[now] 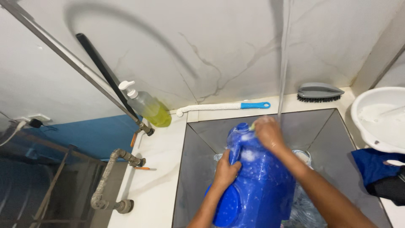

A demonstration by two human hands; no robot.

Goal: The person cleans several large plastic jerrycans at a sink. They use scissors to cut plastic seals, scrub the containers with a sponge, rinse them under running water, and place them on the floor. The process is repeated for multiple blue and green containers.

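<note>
My right hand (267, 131) hides what it scrubs with; the blue jug (257, 181) and white basin (379, 118) run off frame.

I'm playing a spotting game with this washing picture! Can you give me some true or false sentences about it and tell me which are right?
1. The left hand grips the side of the big blue jug. True.
2. The right hand is up by the jug's top, where there is foam. True.
3. The jug is red. False: it is blue.
4. The grey scrubbing brush is in the right hand. False: it lies on the ledge by the wall.
5. The pump bottle holds yellow-green liquid. True.
6. The white basin sits left of the sink. False: it is on the right.
</note>
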